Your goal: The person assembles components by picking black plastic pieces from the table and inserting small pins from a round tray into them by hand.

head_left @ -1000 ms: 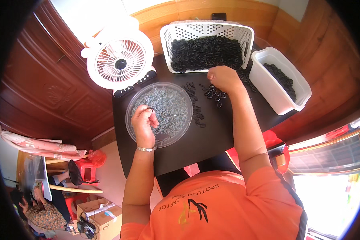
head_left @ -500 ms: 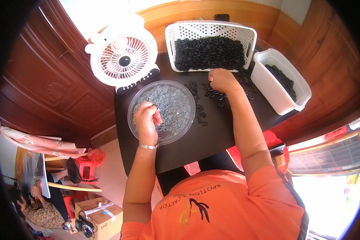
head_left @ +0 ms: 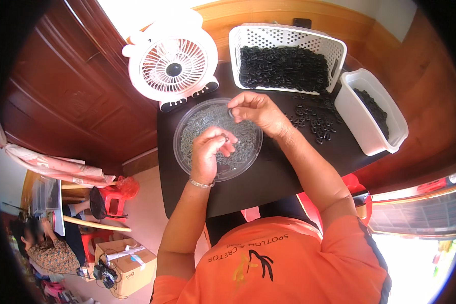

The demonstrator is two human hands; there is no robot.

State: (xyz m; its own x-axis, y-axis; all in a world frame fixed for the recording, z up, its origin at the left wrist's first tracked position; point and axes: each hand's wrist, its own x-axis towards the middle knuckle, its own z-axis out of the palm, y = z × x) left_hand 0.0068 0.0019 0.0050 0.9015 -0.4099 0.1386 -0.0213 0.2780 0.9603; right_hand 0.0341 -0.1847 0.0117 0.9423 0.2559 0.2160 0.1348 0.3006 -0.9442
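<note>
My left hand (head_left: pixel 207 154) is over a round clear plastic tub (head_left: pixel 177 154) full of small translucent pieces (head_left: pixel 244 144). Its thumb and forefinger pinch a small dark piece (head_left: pixel 225 137); what exactly it is cannot be made out. At the tub's far right edge, my right hand (head_left: pixel 261 114) holds a black oval ring (head_left: pixel 230 113) between thumb and fingertips, a short gap from the left hand. More loose black oval rings (head_left: pixel 319 123) lie on the dark table (head_left: pixel 283 187), right of the tub.
A white perforated basket (head_left: pixel 289 31) of black rings stands at the back, with a white bin (head_left: pixel 356 129) holding more at the right. A white fan (head_left: pixel 173 70) is beyond the tub. Lower left are a cardboard box (head_left: pixel 137 273) and another person (head_left: pixel 53 256).
My right hand has come from the loose rings by the basket leftward to the tub, with a black ring now visible in its fingers. My left hand stays over the tub. The whole view has shifted slightly.
</note>
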